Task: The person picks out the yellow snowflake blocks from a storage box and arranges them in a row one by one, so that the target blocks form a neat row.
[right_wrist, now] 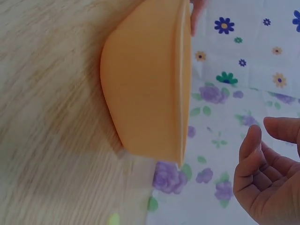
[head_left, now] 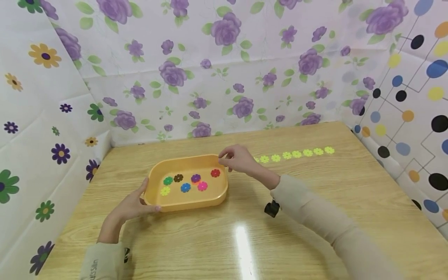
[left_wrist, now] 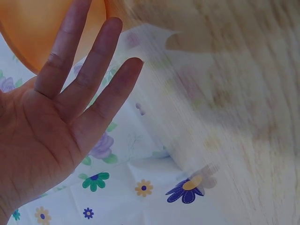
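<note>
A yellow-orange plastic basin (head_left: 189, 204) stands on the table with several flower-shaped pieces inside, among them a red piece (head_left: 215, 173), a blue piece (head_left: 185, 187) and a yellow piece (head_left: 165, 191). At its left end my left hand (head_left: 131, 204) touches the basin, thumb at the near rim; the left wrist view shows straight, spread fingers (left_wrist: 101, 105). Over the right end hovers my right hand (head_left: 239, 158). Its fingers are loosely bent, with a gap between thumb and index finger in the right wrist view, and I see nothing held there.
A row of several yellow flower pieces (head_left: 296, 154) lies on the wooden table (head_left: 301, 249), right of the basin; my right hand may cover its left end. Flower-patterned sheets (head_left: 224, 77) close off the back and left. A dotted sheet (head_left: 413, 128) hangs at right.
</note>
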`<state>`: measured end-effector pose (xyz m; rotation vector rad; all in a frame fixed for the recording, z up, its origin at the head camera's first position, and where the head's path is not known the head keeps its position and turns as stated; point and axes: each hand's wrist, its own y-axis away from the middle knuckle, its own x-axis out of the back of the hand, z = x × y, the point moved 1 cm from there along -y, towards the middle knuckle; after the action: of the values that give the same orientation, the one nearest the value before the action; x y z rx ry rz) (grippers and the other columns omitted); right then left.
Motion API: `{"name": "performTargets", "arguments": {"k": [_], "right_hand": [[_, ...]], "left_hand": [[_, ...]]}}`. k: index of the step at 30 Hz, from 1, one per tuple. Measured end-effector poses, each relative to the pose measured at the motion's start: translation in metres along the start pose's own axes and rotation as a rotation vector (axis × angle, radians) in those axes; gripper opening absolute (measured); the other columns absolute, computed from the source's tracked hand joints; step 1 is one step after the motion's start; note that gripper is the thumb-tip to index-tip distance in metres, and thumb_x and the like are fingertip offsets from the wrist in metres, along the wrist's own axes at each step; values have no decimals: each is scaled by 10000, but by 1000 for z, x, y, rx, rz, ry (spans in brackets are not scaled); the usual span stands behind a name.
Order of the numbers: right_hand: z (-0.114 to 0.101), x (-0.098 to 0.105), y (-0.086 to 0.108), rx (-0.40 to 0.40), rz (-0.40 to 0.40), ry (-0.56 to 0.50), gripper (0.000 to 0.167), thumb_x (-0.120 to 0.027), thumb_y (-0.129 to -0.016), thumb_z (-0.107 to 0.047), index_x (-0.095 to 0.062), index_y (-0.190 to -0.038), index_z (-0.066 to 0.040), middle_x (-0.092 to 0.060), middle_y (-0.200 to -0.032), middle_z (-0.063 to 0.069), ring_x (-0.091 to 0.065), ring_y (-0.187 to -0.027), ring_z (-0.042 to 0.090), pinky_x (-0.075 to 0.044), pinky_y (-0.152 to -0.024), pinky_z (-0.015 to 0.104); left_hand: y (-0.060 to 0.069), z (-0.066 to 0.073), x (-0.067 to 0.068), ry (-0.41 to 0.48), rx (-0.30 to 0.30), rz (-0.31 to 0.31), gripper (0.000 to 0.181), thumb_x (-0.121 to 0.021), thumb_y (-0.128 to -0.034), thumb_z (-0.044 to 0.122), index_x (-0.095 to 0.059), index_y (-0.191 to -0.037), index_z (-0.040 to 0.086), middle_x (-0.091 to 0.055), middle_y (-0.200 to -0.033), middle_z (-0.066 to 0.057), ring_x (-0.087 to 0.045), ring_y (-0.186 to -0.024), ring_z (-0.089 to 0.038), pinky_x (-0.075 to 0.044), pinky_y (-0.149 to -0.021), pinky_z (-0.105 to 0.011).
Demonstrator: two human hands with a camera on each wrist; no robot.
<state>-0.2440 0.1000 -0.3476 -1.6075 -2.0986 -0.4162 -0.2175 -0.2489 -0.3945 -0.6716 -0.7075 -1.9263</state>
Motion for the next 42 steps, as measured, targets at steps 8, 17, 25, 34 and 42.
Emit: {"name": "performTargets", "arguments": {"k": [8, 17, 25, 34, 42], "right_hand": [[-7, -34, -7, 47, -61, 29, 213, -657, -841, -148, -665, -1002, -9, -646, -690, 89, -624, -589, 267, -431, -490, 237], [-12, -62, -16, 72, -75, 44, 241, -695, -807, -139, -662, -1009, -11, -660, -730, 116, -619, -549, 233, -450, -499, 229], [-18, -84, -26, 60, -64, 111, 256, -710, -795, -189, -680, -1014, -58, -666, -747, 8, -597, -653, 95, -440, -593, 194], [-16, -117, -35, -12, -96, -77, 390, -706, -793, -134, -610, -1141, 14, -671, -758, 173, -642, -637, 312, -463, -467, 267], [-17, -143, -40, -52, -83, -115, 362, -726, -772, -123, -636, -1100, -1, -662, -958, 111, -637, -590, 236, -477, -534, 237]], "left_hand": [[1, 0, -1, 11, -3, 0, 1111, -760, -742, 287, 58, -1439, 1, -450, -1220, -347, -607, -761, -152, -458, -728, -333], [1, 0, 0, -10, 4, -4, 1119, -761, -740, 301, 59, -1437, -8, -514, -1156, -324, -608, -769, -160, -459, -725, -333], [0, 0, 0, -36, 22, -10, 1130, -754, -736, 348, 64, -1440, 11, -439, -1237, -351, -606, -823, -180, -460, -760, -364], [2, 1, 1, -17, 25, -16, 1121, -752, -743, 330, 69, -1445, 29, -618, -1007, -212, -610, -787, -168, -461, -717, -327], [2, 2, 1, -16, 30, -16, 1111, -745, -752, 330, 69, -1446, 31, -631, -986, -190, -607, -787, -167, -458, -716, -330]]}}
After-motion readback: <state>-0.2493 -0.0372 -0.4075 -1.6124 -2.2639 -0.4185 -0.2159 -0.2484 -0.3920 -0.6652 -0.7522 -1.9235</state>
